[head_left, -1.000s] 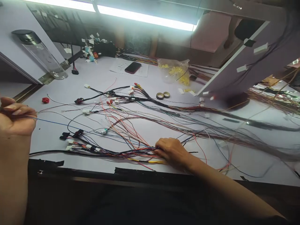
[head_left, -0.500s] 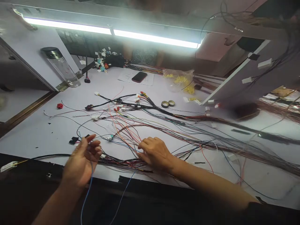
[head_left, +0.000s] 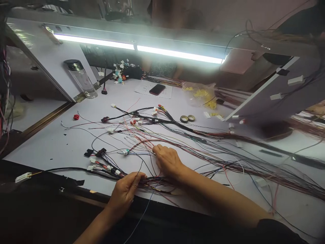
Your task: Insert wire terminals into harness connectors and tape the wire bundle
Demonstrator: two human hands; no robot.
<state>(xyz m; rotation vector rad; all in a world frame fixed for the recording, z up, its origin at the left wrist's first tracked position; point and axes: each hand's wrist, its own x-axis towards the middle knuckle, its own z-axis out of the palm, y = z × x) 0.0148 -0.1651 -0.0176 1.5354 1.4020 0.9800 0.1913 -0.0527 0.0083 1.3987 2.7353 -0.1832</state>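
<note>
Two bare hands work close together over loose wires on a smooth white tabletop (head_left: 73, 144).
The left hand (head_left: 127, 189) pinches a thin dark wire (head_left: 139, 168), whose tip rises just above the fingers. Beside it, the right hand (head_left: 168, 162) curls over wires; whether it grips any, I cannot tell. A loose bundle of thin multicoloured wires (head_left: 152, 181) lies between and beneath the hands.

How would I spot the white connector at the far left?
Start at the pale table and find the left hand. Farther left, follow the black cable to its left end. The white connector there lies over the dark front edge, away from the bunched connectors.
</note>
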